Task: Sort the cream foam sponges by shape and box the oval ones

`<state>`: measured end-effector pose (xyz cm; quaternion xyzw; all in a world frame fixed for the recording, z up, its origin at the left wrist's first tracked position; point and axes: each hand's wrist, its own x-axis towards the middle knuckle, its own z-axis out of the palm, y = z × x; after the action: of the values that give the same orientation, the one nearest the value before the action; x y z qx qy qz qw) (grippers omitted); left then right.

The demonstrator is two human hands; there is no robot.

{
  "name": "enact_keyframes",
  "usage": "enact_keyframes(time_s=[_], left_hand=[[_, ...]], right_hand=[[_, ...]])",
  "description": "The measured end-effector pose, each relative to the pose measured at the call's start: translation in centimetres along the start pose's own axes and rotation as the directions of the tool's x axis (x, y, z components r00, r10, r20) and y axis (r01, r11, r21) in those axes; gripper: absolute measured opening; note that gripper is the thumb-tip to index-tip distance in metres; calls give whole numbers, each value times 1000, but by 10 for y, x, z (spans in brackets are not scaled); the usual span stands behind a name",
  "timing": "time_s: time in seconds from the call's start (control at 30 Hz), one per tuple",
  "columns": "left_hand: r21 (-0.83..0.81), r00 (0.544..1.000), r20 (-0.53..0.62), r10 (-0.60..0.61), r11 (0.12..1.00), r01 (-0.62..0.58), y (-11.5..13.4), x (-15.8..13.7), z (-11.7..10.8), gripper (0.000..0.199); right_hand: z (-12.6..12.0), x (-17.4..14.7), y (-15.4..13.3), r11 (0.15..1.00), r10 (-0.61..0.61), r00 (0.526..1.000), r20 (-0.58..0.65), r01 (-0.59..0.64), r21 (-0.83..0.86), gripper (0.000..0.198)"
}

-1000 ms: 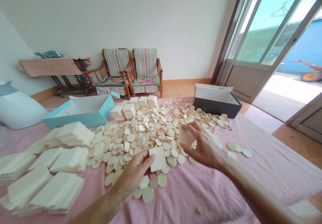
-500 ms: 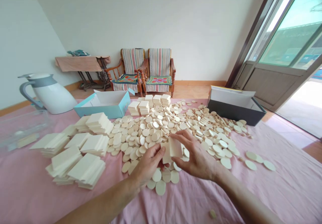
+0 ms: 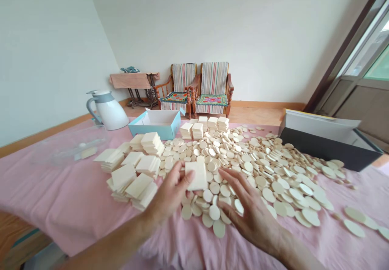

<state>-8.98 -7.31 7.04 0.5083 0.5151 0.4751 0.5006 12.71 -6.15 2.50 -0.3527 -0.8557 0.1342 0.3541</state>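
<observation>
My left hand (image 3: 174, 187) grips a small stack of square wooden pieces (image 3: 196, 175), thumb on the top face and fingers beneath. Just to the right, my right hand (image 3: 243, 201) is apart from the stack, its fingers spread and nothing in them. Below both hands spreads a wide heap of round wooden discs (image 3: 214, 188), with smaller round pieces mixed in farther right. Several piles of square wooden pieces (image 3: 124, 176) stand left of the heap. More square piles (image 3: 212, 123) stand behind it.
A light-blue open box (image 3: 154, 128) and a white jug (image 3: 112, 112) stand at the back left. A clear plastic container (image 3: 73, 148) lies at the left. At the right is a black open box (image 3: 325, 146). Pink cloth (image 3: 88, 217) covers the table.
My right hand has let go of the square pieces and moved away to the right. The left hand keeps hold of them. The view has turned left.
</observation>
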Motion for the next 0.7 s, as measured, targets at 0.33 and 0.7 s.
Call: enact_keyframes(time_s=[0.33,0.7], left_hand=[[521,923,-323,209,853,-10,66,45,-212,63],[590,891,-452,27,759,277,24,116,-303,34]], right_hand=[[15,-5,34,964,248,944,-218,-263,-44,31],[20,-5,36,964,164,944,-285,-214,-156,29]])
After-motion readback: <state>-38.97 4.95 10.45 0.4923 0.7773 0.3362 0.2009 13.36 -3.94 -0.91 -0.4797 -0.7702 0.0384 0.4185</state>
